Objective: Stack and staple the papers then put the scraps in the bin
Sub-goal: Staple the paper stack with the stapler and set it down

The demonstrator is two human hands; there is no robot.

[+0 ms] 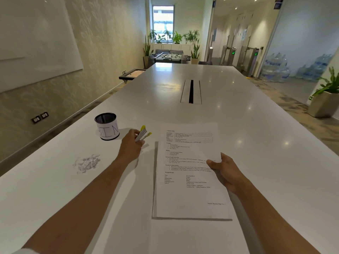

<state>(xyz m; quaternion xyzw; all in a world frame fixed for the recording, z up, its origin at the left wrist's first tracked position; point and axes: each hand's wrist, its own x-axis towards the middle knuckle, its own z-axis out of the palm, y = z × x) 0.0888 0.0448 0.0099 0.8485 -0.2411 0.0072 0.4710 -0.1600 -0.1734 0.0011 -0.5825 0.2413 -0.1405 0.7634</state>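
Papers point(190, 173) lie stacked on the table point(256, 143), our right hand point(224, 171) pinching their right edge. Our left hand point(131, 146) grips the stapler point(142, 135). We should square the corner first. Scraps point(88, 163) wait near the bin point(107, 126).

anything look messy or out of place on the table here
Only the paper scraps: a loose heap on the table, left of the papers, not yet in the bin. The papers look squarely stacked.
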